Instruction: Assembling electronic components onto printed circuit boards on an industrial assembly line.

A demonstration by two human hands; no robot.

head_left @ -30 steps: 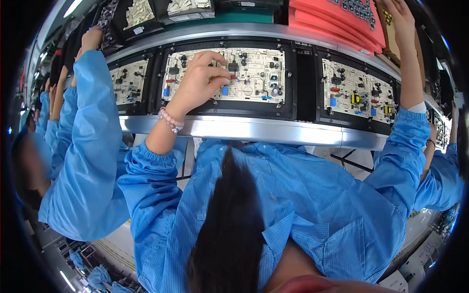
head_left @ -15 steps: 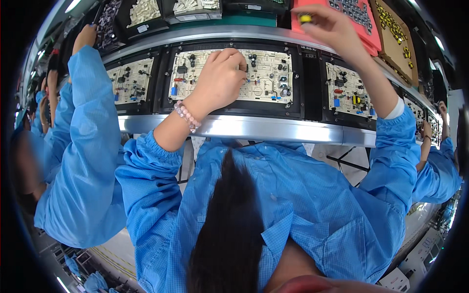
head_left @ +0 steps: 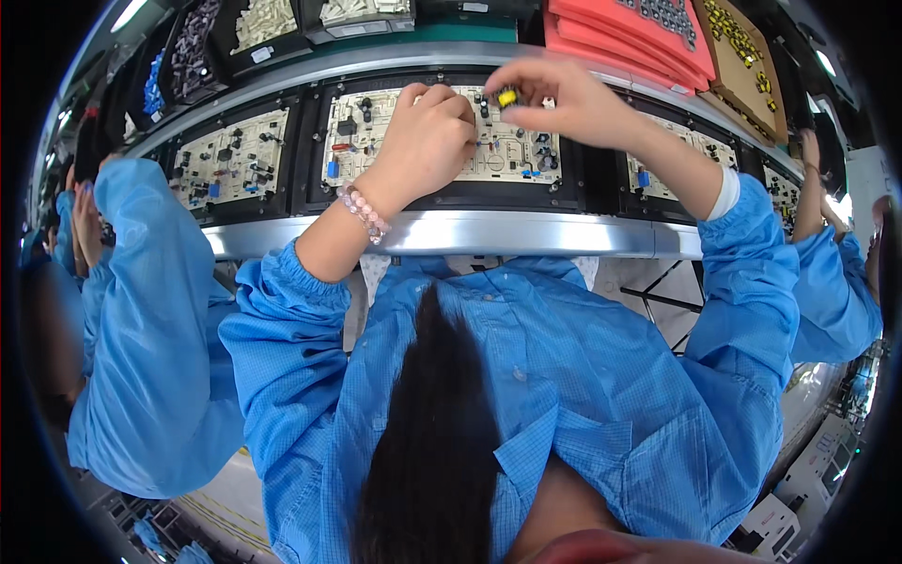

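Observation:
A pale circuit board (head_left: 512, 162) with small black, red and blue parts lies in a black frame (head_left: 451, 195) in front of me. My left hand (head_left: 423, 141) rests over its middle, fingers curled down and together; whatever they grip, if anything, is hidden beneath them. Above the board's upper right part, my right hand (head_left: 583, 108) pinches a small yellow-and-black transformer (head_left: 508, 98) between thumb and fingers. The transformer appears held just over the board, close to my left fingertips.
More framed circuit boards (head_left: 230, 155) stand on both sides along the metal rail (head_left: 451, 230). Behind are black bins (head_left: 263, 28) of white parts, red foam sheets (head_left: 629, 47) with grey parts, and a cardboard tray (head_left: 742, 56) of yellow parts. Co-workers in blue (head_left: 155, 329) sit either side.
My right hand has come left and nearer from the red foam sheets, bringing the transformer over the board. My left hand stays almost in place. The left co-worker's arm has drawn back.

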